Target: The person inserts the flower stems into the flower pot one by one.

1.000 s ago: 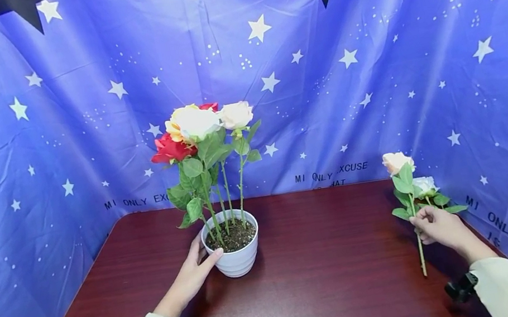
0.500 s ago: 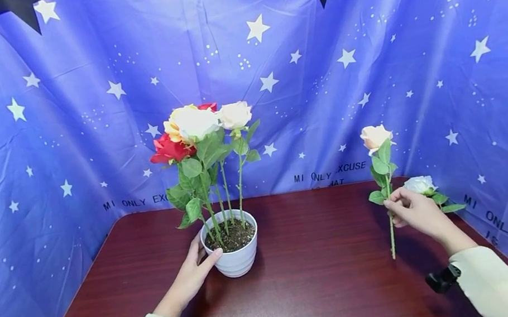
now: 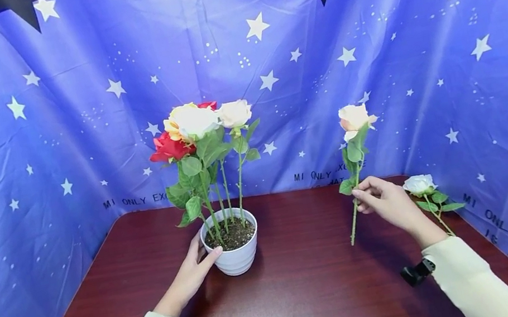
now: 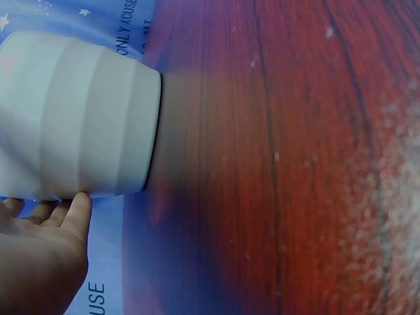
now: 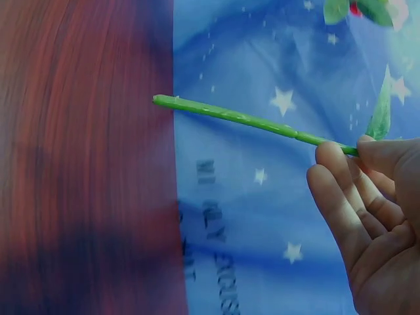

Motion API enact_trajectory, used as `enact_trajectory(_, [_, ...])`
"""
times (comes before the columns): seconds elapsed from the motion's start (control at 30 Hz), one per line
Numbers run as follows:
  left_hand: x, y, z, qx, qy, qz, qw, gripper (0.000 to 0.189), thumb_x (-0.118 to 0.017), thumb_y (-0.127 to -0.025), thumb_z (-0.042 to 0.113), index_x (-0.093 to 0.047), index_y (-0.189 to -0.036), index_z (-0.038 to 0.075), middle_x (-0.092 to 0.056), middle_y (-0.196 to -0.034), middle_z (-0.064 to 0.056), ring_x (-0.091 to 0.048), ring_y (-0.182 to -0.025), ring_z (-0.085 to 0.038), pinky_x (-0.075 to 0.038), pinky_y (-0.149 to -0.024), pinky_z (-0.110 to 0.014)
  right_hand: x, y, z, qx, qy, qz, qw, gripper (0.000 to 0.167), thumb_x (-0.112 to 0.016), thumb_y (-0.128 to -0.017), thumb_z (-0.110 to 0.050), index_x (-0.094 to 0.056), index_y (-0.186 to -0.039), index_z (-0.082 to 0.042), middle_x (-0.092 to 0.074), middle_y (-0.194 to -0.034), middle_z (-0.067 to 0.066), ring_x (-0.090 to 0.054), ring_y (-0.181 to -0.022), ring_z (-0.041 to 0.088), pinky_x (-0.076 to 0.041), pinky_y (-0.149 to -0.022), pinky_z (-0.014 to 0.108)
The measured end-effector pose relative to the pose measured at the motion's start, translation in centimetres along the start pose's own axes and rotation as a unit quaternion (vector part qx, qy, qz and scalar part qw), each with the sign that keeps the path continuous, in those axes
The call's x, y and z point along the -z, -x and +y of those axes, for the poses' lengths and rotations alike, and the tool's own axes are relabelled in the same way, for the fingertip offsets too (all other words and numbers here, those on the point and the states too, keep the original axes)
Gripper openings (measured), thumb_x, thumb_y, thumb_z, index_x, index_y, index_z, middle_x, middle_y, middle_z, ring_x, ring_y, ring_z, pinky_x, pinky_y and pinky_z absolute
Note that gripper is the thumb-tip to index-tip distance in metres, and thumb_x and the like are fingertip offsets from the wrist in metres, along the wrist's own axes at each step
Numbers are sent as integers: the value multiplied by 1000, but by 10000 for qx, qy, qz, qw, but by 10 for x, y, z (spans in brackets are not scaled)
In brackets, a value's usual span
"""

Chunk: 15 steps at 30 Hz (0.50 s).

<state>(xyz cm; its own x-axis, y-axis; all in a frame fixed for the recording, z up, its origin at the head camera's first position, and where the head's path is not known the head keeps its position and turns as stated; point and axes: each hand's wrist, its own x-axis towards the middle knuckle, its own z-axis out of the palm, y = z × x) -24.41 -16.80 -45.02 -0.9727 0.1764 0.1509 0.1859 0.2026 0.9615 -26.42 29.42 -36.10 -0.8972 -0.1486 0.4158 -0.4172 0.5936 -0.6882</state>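
Right hand [image 3: 386, 203] lifted peach rose [image 3: 353, 117] (off table) leftward toward pot [image 3: 234, 252].

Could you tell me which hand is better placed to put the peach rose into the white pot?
The right hand: it already pinches the peach rose, while the left hand steadies the white pot.
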Motion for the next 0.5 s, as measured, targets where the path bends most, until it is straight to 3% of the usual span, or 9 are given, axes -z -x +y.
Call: enact_trajectory(0.5, [0,0,1,41,33,-51,10000,81,-63,-101,30,-12,-161,12,-24,-161,-20,-23,-147,-37,-28,-115,-53,-48,-24,-48,559,-510,-126,9970,13,-66,-99,-18,-65,-98,-6,-73,-82,5,-71,-69,19,-60,-63,33])
